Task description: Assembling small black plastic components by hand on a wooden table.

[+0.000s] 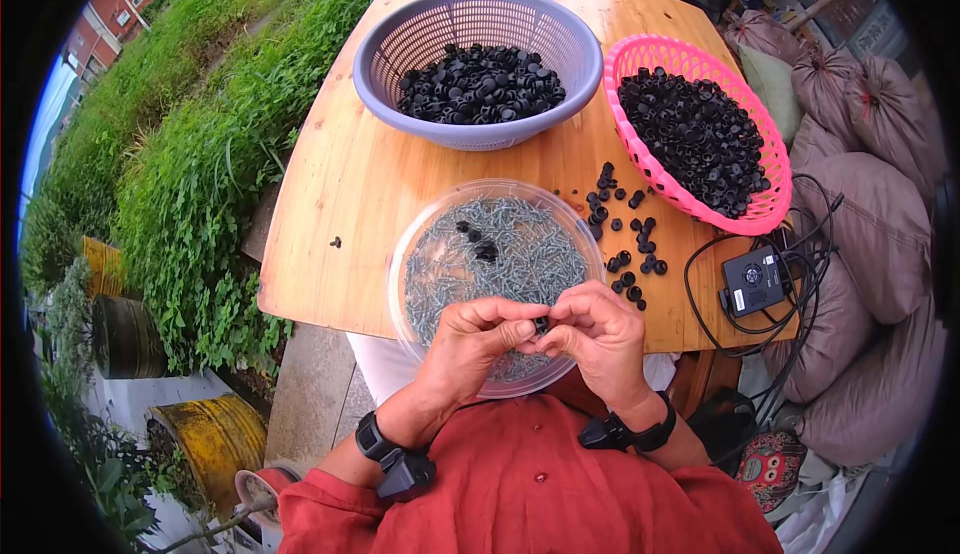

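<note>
Both hands meet over the near edge of a clear round tub of small silvery screws. Pinched between their fingertips is a small black plastic cap, mostly covered by the fingers. My left hand grips it from the left with thumb and forefinger. From the other side my right hand closes on it, fingers curled. Whether a screw is in the cap cannot be made out. A few black caps lie on top of the screws. More loose black caps are scattered on the table right of the tub.
On the wooden table, a grey-purple basket of black caps stands at the back. A pink basket of black pieces is at the right. A black device with tangled cables lies near the right edge, beside stuffed sacks.
</note>
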Tool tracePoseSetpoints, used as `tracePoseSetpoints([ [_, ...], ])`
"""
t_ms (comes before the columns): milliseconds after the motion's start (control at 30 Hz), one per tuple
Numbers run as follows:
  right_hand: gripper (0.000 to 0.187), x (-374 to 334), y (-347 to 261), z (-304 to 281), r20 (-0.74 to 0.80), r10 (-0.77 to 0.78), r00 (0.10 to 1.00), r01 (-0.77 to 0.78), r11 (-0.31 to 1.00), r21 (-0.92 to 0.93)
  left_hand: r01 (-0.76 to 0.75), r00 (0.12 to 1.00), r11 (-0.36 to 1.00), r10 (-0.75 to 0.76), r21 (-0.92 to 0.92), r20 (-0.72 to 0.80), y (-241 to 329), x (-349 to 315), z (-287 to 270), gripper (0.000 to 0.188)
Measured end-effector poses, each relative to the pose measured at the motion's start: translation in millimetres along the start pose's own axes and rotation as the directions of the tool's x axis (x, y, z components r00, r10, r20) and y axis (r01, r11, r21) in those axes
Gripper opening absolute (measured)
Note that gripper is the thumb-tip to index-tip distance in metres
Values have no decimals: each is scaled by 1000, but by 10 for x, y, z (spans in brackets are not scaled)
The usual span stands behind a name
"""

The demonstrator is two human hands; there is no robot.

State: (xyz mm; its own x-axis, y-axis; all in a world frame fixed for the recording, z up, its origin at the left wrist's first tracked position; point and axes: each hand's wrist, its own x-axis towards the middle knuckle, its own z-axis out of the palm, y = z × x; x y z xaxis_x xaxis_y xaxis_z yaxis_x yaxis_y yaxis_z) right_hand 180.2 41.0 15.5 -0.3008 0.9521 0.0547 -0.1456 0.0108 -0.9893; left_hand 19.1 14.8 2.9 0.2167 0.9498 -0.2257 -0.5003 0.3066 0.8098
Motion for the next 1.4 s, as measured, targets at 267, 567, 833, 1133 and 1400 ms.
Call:
tracePoseSetpoints([
  [267, 15, -14, 106, 19, -38, -181, 983, 181, 984, -2, -74, 986, 993, 58, -97, -154, -147, -18, 104, 18],
  [567, 16, 15, 136, 24, 7, -185, 983, 183, 977, 108, -121, 984, 976, 94, -182, -149, -179, -66, 181, 19],
  [833, 23, 7, 182, 34, 38, -133, 990, 121, 967, 226, -206, 972, 963, 182, -172, -150, -178, -102, 284, 18],
  [1133, 20, 46, 85, -451, -250, -230, 941, 153, 944, -293, -350, 912, 936, 328, -49, -249, 646, 233, 282, 17],
  [1400, 14, 195, -25, -749, -260, -251, 932, -16, 689, -725, -294, 888, 956, 277, 8, -367, 1314, 633, 251, 26],
])
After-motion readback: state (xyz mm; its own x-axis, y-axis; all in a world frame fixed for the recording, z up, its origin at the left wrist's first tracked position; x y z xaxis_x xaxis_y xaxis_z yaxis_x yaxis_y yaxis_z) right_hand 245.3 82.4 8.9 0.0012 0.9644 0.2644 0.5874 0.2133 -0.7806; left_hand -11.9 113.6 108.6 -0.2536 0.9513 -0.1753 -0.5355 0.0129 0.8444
